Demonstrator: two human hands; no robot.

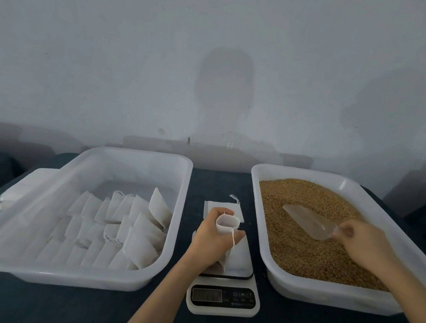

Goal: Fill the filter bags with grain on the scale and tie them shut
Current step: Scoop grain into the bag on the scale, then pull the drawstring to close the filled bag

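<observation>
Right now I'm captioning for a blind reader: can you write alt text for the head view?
The left hand holds an open filter bag over the scale while the right hand grips a clear scoop on the grain in the right tray. The left tray holds many white bags.

The scale display (206, 295) is blurred past reading — the right hand (363, 246) hides the handle of the scoop (306, 222)

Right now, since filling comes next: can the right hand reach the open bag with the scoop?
Probably yes: the right hand holds the scoop, and only the low tray rim lies between it and the bag the left hand holds upright.
</observation>
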